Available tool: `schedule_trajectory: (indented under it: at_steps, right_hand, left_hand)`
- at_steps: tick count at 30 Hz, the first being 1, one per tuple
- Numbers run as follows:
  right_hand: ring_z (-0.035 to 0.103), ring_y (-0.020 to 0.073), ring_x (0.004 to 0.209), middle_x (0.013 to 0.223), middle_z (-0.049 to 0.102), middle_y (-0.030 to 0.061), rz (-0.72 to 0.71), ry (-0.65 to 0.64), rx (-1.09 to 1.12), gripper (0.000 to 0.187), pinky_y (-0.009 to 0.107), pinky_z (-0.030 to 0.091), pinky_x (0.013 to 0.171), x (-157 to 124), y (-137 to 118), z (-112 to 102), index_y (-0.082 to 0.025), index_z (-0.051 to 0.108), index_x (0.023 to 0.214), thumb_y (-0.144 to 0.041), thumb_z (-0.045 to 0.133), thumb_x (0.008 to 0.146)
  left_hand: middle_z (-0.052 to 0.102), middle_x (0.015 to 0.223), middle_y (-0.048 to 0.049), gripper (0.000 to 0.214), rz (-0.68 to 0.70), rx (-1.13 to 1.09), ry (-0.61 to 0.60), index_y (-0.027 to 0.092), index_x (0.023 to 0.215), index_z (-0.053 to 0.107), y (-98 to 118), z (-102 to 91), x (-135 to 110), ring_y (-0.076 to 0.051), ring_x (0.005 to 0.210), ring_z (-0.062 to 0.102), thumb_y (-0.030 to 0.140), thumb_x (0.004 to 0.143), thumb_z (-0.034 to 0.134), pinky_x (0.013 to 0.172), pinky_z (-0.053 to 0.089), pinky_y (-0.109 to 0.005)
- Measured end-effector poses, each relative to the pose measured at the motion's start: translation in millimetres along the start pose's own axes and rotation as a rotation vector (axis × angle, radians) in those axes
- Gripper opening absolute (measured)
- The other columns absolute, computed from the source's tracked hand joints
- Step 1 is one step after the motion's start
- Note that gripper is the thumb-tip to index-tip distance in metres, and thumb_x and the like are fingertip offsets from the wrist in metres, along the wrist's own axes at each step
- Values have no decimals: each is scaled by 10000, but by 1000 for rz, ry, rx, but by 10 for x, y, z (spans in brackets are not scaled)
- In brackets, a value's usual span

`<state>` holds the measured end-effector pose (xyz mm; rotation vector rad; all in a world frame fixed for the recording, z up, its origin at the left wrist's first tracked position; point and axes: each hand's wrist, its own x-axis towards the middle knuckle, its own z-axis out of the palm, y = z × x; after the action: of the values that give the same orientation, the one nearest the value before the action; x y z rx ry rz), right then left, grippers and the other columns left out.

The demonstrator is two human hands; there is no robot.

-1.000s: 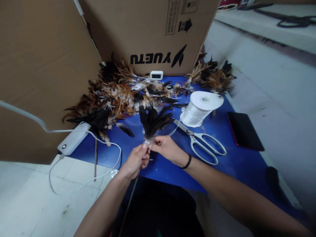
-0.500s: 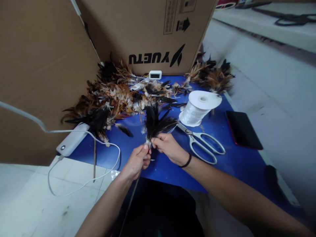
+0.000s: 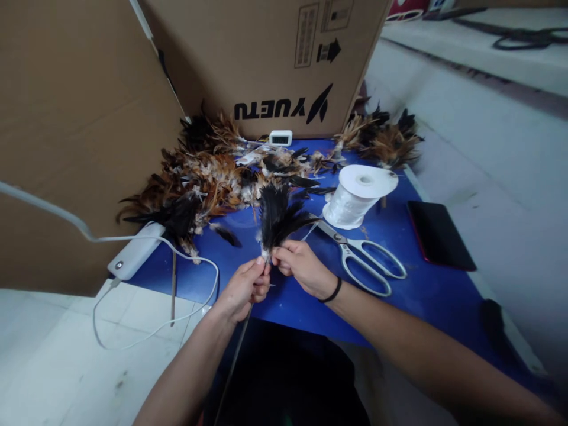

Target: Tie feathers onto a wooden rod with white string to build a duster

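Black feathers [image 3: 277, 213] fan upward from a pale, bound-looking base at the top of a thin stick [image 3: 237, 355]. My left hand [image 3: 246, 289] is closed round the stick just below that base, and the stick runs down toward my lap. Beside it, my right hand [image 3: 304, 267] is closed, thumb and fingers pinching at the lower right of the feathers; exactly what lies between the fingertips is partly hidden. Silver scissors [image 3: 361, 257] lie to the right of my right hand. Behind them stands a spool of white ribbon [image 3: 355, 198].
Brown and black feathers [image 3: 213, 177] are heaped across the back of the blue table [image 3: 293, 310]. A white power bank [image 3: 136, 251] with a cable lies left, a phone [image 3: 439, 234] right. Behind stand a small digital display [image 3: 280, 138] and a cardboard box [image 3: 266, 59].
Both hands keep their hold at the feather base. The black feathers have shifted slightly, and the whole view has moved a little.
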<state>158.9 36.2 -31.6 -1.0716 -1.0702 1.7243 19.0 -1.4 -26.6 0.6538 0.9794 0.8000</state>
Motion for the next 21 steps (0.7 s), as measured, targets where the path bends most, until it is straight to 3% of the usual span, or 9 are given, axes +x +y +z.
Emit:
schedule_trajectory:
  at_steps: [4, 9, 15, 21]
  right_hand:
    - [279, 22, 380, 485, 446, -56, -17, -28, 2, 262, 207, 178, 382, -12, -2, -7, -154, 495, 566, -340, 602, 717]
    - [334, 37, 401, 549, 518, -59, -56, -41, -5, 224, 196, 223, 388, -44, -33, 3, -165, 541, 799, -335, 643, 695]
    - [353, 51, 448, 542, 494, -42, -127, 17, -111, 220, 215, 248, 417, -52, -47, 48, -141, 584, 672, -351, 650, 682]
    - [355, 62, 468, 479, 432, -53, -119, 76, -170, 244, 219, 268, 453, -32, -40, 42, -159, 510, 531, -302, 629, 688]
  left_hand:
    - [254, 555, 90, 368, 31, 39, 25, 160, 729, 407, 30, -7, -9, 2, 401, 157, 494, 792, 548, 368, 73, -135]
    - [253, 550, 92, 368, 47, 64, 45, 159, 727, 408, 63, -3, -19, 4, 399, 156, 493, 792, 547, 370, 69, -139]
    - [259, 550, 93, 371, 80, 100, 68, 165, 719, 391, 25, 12, -19, 4, 397, 166, 491, 794, 550, 374, 72, -146]
    - [260, 554, 92, 380, 76, 113, 80, 163, 738, 403, -49, 20, 16, 2, 402, 171, 514, 793, 538, 379, 84, -140]
